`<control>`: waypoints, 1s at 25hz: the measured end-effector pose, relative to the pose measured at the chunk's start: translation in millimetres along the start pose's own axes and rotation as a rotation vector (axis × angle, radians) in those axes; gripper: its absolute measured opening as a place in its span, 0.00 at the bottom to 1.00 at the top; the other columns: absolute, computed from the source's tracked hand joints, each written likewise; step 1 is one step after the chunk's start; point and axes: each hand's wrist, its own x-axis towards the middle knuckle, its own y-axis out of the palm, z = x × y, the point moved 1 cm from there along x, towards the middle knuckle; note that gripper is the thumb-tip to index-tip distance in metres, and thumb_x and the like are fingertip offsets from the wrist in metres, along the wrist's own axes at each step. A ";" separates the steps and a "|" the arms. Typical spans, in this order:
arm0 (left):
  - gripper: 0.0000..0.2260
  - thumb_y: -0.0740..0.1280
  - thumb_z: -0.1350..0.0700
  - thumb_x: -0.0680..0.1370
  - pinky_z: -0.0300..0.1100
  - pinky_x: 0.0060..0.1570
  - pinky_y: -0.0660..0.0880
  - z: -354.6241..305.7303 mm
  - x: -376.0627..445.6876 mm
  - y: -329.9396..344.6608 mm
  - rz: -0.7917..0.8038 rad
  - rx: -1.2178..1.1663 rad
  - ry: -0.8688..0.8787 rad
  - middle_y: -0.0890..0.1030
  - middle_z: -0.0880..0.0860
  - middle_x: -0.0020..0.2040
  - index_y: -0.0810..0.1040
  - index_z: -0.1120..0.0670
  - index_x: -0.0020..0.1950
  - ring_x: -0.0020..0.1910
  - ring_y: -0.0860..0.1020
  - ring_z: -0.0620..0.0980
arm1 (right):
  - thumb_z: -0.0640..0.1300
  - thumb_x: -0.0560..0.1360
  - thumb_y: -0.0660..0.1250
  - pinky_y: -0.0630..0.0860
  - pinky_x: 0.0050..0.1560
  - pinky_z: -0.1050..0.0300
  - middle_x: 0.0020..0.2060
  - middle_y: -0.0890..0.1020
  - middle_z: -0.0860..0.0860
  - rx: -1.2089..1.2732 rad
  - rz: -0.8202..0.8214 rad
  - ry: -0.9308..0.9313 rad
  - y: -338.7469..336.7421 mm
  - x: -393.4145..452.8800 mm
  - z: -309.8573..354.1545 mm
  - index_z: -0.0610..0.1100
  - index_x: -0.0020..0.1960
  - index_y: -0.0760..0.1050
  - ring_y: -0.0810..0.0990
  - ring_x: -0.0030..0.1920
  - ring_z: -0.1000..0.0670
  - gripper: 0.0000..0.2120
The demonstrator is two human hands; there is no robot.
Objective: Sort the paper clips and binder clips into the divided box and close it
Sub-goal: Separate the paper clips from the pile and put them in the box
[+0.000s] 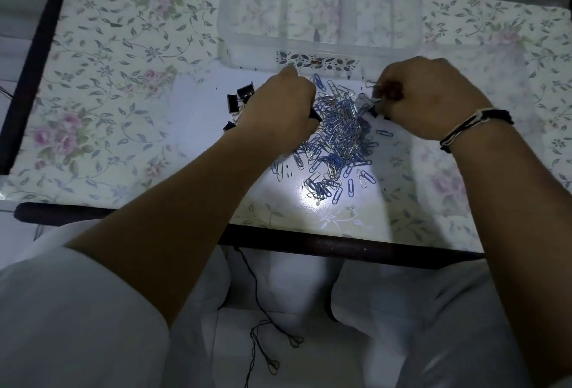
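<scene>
Table (130, 84) with floral cover carries everything; the divided box (318, 13), clear plastic, stands open at the far edge, straight ahead of both hands, its compartments apparently bare (walls are translucent, so small contents could be missed). Between box and near table edge lies the pile of paper clips (337, 140), blue and silver, spread in a loose band running from just before the box toward the person. Binder clips (241, 98), black, sit in a small group to the left of the pile, just beside the left hand (278, 109). That hand is curled knuckles-up at the pile's left margin with something dark showing at its fingertips, probably a binder clip; the grip itself is hidden. Right hand (427, 96) is curled at the pile's upper right corner, fingers pinched on small items, one wire loop and a dark piece showing. Judgement: the deciding relation is that the box lies directly beyond both hands, so either drop is a short forward lift over the near wall; left hand is nearer the binder clips. Nothing stands in the way. A bracelet (476, 127) circles the right wrist.
</scene>
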 end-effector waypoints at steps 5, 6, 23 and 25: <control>0.20 0.64 0.42 0.67 0.52 0.48 0.72 -5.5 -5.4 -23.2 -0.090 0.198 -0.014 0.68 0.53 0.45 0.79 0.58 0.45 0.45 0.69 0.53 | 0.51 0.73 0.70 0.77 0.52 0.50 0.51 0.82 0.42 0.046 -0.171 0.060 -9.9 -0.4 -4.2 0.44 0.57 0.79 0.80 0.51 0.40 0.16; 0.20 0.63 0.41 0.67 0.54 0.50 0.72 -1.9 -5.7 -32.1 -0.081 0.244 -0.041 0.68 0.54 0.44 0.78 0.58 0.44 0.46 0.70 0.55 | 0.50 0.73 0.70 0.76 0.53 0.51 0.51 0.82 0.43 0.076 -0.170 0.028 -10.0 -1.2 3.1 0.44 0.57 0.79 0.80 0.50 0.42 0.15; 0.19 0.73 0.53 0.73 0.46 0.44 0.70 -11.9 -2.6 2.5 0.126 0.025 0.143 0.72 0.56 0.54 0.78 0.54 0.63 0.52 0.76 0.57 | 0.45 0.69 0.73 0.64 0.41 0.56 0.44 0.72 0.42 -0.090 0.126 -0.127 42.3 2.2 35.9 0.41 0.55 0.75 0.75 0.46 0.41 0.17; 0.09 0.69 0.58 0.76 0.45 0.40 0.65 -14.4 -0.5 1.7 0.078 0.069 0.135 0.72 0.55 0.48 0.80 0.56 0.56 0.49 0.76 0.58 | 0.43 0.71 0.70 0.64 0.40 0.56 0.41 0.75 0.42 -0.101 0.079 -0.151 41.1 1.5 38.6 0.40 0.51 0.77 0.70 0.41 0.44 0.10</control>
